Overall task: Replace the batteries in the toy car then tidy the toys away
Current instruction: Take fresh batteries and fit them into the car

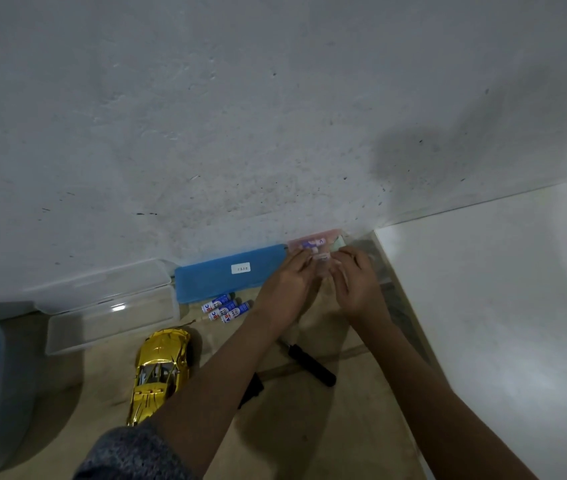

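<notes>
Hands meet at a pink battery pack point(313, 241), just off the right end of the blue case point(226, 271) that lies along the foot of the grey wall point(205, 116). Your left hand point(289, 285) has its fingers curled onto the pack's near left edge. Your right hand point(358, 285) grips the pack's right side with bent fingers. The fingertips are blurred, so you cannot make out the exact pinch, but both hands are grasping the pack.

The blue case carries a small white label point(240, 268) on top. Three loose batteries point(225, 309) lie side by side just in front of the case, nearer you and close to your left wrist. The gold toy car point(160, 372) sits on the tan surface point(344, 427) further in front of the case, standing on its wheels with its roof facing the camera and apart from both hands.

An open clear plastic box point(112, 320) touches or nearly touches the left end of the case. A black-handled screwdriver point(311, 363) lies in front of the case's right end, between your forearms. A second dark object point(252, 389) shows partly from under your left forearm; you cannot tell what it is. A white panel point(500, 306) stands well to the right of the case.
</notes>
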